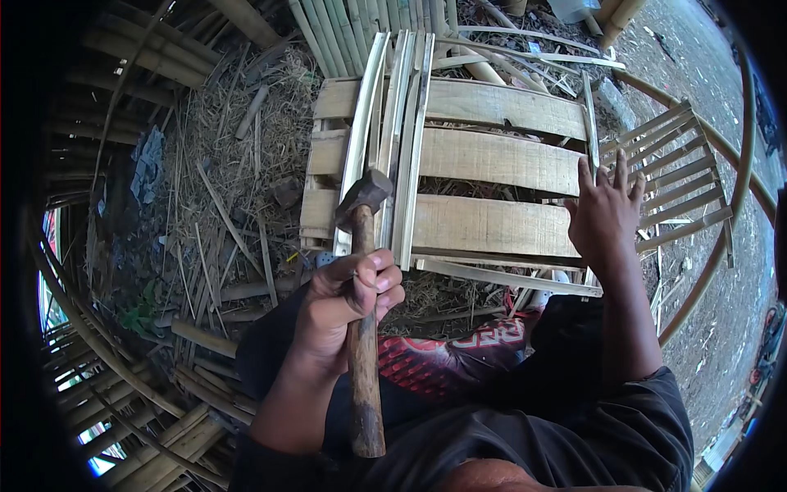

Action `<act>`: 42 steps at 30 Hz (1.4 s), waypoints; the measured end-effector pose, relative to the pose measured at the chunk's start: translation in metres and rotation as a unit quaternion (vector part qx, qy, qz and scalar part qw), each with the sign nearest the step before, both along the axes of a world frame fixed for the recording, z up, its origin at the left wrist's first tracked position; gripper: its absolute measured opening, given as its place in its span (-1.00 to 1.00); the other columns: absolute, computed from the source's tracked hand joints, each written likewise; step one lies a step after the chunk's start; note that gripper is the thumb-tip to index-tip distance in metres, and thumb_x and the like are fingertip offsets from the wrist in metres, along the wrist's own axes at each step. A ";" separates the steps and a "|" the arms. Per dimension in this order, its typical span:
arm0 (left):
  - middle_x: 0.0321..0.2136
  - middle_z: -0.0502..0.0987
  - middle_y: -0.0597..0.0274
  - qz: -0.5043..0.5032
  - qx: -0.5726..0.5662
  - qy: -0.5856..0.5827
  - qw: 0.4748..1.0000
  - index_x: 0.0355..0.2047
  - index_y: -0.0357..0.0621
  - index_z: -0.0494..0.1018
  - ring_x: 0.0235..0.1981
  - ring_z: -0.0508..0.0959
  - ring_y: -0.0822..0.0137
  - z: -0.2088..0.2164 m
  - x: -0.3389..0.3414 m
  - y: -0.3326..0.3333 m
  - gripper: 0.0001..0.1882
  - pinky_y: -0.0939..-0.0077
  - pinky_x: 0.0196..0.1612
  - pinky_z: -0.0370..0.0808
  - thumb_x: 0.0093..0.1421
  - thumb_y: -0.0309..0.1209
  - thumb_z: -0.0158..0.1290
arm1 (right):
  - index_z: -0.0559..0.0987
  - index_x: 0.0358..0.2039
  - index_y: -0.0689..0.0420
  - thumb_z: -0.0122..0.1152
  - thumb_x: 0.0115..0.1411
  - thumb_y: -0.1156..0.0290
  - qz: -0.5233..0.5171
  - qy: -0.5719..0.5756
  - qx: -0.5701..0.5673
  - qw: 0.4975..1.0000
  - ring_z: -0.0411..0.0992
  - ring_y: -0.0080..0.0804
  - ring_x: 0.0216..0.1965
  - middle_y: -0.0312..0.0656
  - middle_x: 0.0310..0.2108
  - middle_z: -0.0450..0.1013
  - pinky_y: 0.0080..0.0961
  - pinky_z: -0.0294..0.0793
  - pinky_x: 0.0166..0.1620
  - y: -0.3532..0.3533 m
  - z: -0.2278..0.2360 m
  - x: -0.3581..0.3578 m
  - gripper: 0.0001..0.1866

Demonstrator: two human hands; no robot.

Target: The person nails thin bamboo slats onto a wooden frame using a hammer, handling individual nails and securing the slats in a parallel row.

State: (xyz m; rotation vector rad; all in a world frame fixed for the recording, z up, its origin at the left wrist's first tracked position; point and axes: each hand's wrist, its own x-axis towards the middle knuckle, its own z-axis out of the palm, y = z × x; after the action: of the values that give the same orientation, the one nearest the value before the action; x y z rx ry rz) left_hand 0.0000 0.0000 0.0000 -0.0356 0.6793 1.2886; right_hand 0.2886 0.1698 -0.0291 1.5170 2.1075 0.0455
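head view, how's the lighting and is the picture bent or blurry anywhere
Head view: the ground at right is bright, while gaps among the bamboo poles at left glare white; head view: the planks bow from fisheye distortion and the rim falls to black; head view: the hammer looks fairly sharp.

The hammer [366, 369] is dark grey up top with a blotchy brown handle [366, 394]. Pallet [508, 160] is light tan with visible grain, strips [415, 152] creamier, shirt [648, 435] black, and that cloth [447, 361] is red with white marks.
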 end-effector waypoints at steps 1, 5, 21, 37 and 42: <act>-0.11 0.40 0.37 -0.007 0.006 0.013 1.000 -0.21 -0.05 0.63 -0.23 0.33 0.50 -0.006 0.001 0.006 -0.87 0.57 -0.16 0.32 0.23 -0.50 0.21 | 0.42 0.24 0.22 0.17 0.33 0.15 0.029 0.046 0.022 0.998 0.25 0.18 0.33 0.16 -0.06 0.57 0.29 0.16 0.27 0.015 -0.004 -0.010 -0.44; -0.28 0.46 0.37 -0.023 0.136 0.204 0.969 -0.25 -0.17 0.60 -0.34 0.35 0.53 -0.029 0.002 0.022 -0.91 0.61 -0.23 0.31 0.22 -0.51 0.20 | 0.50 0.03 0.38 0.07 0.42 -0.01 0.003 0.490 -0.205 0.847 0.60 -0.15 -0.15 0.04 -0.22 0.60 -0.25 0.56 -0.07 0.017 0.001 -0.062 -0.41; -0.35 0.56 0.42 0.083 0.188 0.470 0.859 -0.24 -0.18 0.64 -0.29 0.48 0.58 -0.052 0.031 0.003 -0.88 0.58 -0.20 0.45 0.25 -0.42 0.26 | 0.33 0.13 0.27 -0.06 0.45 0.37 -0.130 0.644 -0.607 0.447 0.51 -0.32 -0.22 -0.08 -0.14 0.45 -0.36 0.56 -0.09 -0.100 0.004 -0.077 -0.67; -0.24 0.66 0.32 0.081 0.083 0.572 0.812 -0.08 -0.22 0.62 -0.27 0.54 0.59 -0.129 -0.027 0.049 -0.70 0.64 -0.10 0.46 0.26 -0.30 0.27 | 0.33 -0.28 0.04 0.21 0.36 0.32 -0.243 0.728 -0.407 0.495 0.16 -0.67 -0.70 -0.42 -0.63 0.18 -0.63 0.13 -0.68 -0.028 -0.037 -0.044 -0.78; -0.15 0.68 0.15 0.011 0.138 0.692 0.708 -0.15 -0.29 0.65 -0.14 0.62 0.47 -0.164 -0.032 0.053 -0.76 0.56 -0.01 0.49 0.26 -0.37 0.25 | 0.33 -0.30 0.04 0.23 0.35 0.30 -0.285 0.692 -0.361 0.556 0.03 -0.69 -0.79 -0.51 -0.71 0.07 -0.59 0.03 -0.74 -0.033 -0.043 -0.049 -0.77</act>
State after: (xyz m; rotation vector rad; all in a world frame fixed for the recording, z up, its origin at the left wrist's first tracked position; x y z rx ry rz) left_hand -0.0322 0.0530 -0.1638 1.3089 1.7316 1.2666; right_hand 0.2400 0.1373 -0.0722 1.6091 1.6650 -2.6396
